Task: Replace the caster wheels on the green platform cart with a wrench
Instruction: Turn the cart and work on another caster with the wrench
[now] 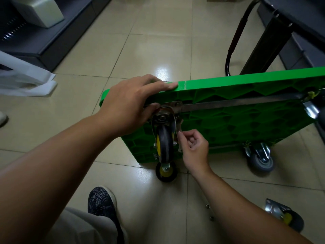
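Right hand — curled fingers on wrench

The person is wearing loose, pale grey-beige trousers and a dark slip-on shoe, its upper carrying a fine grey geometric print above a pale sole rim. The left hand and right hand are showing bare, and the left forearm and right forearm are running uncovered to the frame's edge.
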Tool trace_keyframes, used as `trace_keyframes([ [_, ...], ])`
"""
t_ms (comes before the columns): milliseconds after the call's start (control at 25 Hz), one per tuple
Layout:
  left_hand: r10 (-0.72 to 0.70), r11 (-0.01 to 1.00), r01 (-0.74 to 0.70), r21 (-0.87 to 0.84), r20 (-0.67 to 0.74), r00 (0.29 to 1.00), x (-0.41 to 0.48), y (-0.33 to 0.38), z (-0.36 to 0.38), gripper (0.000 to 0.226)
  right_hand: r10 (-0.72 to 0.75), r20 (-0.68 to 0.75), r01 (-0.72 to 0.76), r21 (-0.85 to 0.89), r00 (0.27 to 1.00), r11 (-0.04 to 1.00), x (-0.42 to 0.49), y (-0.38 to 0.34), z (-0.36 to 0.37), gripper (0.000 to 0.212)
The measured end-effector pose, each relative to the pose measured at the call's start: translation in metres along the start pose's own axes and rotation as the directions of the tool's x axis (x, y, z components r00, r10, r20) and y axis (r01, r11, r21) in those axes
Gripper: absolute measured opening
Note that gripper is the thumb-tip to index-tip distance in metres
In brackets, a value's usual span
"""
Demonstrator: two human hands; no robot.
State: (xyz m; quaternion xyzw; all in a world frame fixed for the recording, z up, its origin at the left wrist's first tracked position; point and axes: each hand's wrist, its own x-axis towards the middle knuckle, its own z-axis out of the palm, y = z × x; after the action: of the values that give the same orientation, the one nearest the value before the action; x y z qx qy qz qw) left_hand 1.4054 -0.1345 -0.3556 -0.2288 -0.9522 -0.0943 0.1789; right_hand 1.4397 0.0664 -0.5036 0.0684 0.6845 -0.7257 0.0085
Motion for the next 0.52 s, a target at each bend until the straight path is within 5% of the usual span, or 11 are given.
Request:
trace_keyframes([
  [240, -0.001, 1.000, 0.001, -0.019, 0.000, 1.000, 0.001, 0.000, -0.001, 0.061, 0.031, 0.084, -0.033, 0.013, 0.996, 0.999, 0.011, 0.006, 0.007, 0.014],
  [360, 0.002, 1.000, -0.002, -0.020, 0.002, 1.000, 0.001, 0.000, 0.000, 0.061, -0.060, 0.056, 0.069, -0.176, 0.997, 0.982, 0.018, -0.007, -0.016, 0.012],
  [440, 0.005, 1.000, -0.005, -0.011, 0.002, 1.000, 0.001, 0.001, 0.000, 0.062, -0.211, 0.055, 0.215, -0.411, 0.976, 0.886, 0.024, -0.026, -0.037, 0.010],
  [520, 0.006, 1.000, -0.006, -0.001, -0.001, 1.000, 0.000, 0.001, 0.000, 0.062, -0.437, 0.144, 0.406, -0.693, 0.888, 0.596, 0.027, -0.050, -0.053, 0.013],
])
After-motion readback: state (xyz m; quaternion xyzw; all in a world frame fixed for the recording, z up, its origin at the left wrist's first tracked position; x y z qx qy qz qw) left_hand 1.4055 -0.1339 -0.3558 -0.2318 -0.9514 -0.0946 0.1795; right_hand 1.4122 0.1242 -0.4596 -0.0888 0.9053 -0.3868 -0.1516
